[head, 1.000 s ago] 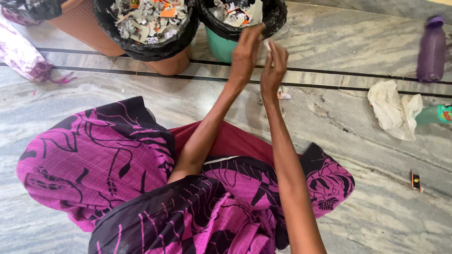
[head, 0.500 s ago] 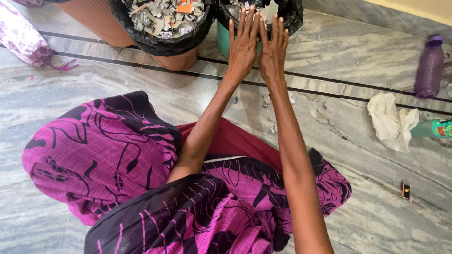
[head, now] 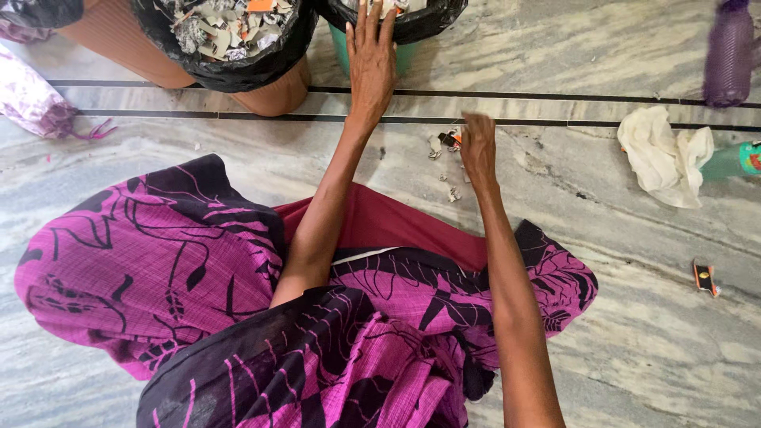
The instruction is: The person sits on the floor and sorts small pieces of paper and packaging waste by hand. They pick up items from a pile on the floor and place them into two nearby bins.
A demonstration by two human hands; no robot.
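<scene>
Grey veined marble floor (head: 602, 333), hands pinching crumpled paper scraps (head: 448, 143), flat over bin (head: 412, 43)

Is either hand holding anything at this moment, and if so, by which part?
The left hand is open over the green bin, holding nothing. The right hand is down at the paper scraps on the floor; whether its fingertips have gripped one cannot be told.

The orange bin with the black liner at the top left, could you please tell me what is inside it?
The orange bin holds torn paper scraps, grey, white and orange, heaped near the black liner rim. What lies under the heap is covered.
</scene>
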